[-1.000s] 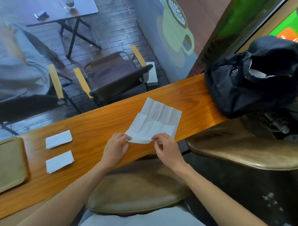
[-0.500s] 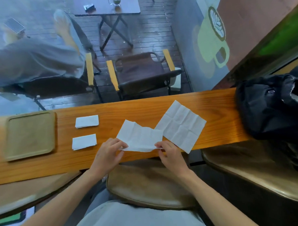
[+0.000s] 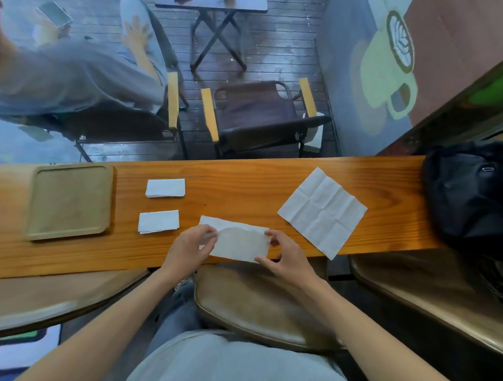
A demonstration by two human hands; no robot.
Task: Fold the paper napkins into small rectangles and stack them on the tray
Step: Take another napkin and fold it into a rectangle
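A paper napkin [image 3: 238, 242] is held at the near edge of the wooden counter [image 3: 244, 187], folded into a long strip, whereas half a second ago it was seen as a wider, looser sheet lifted between the hands. Its left end is pinched by the left hand [image 3: 190, 246], the thumb and fingers being closed on the paper. Its right end is gripped by the right hand [image 3: 287, 255], with the thumb at the lower corner and the fingertips on the upper edge.

To the right of the held napkin, an unfolded napkin [image 3: 322, 213] is laid flat on the counter, turned like a diamond, with one corner hanging over the near edge; it is well apart from the hands and its place is unchanged from the earlier frame. To the left, two folded napkins are set on the wood: the near folded napkin [image 3: 158, 221] just beside the left hand, and the far folded napkin [image 3: 165, 188] behind it. Neither has been moved since the earlier frame. Further left the tray [image 3: 69, 201] is seen, with nothing stacked on it.

At the right end of the counter a black bag [image 3: 472, 192] is rested. Beyond the counter a brown folding chair [image 3: 258, 112] is visible.
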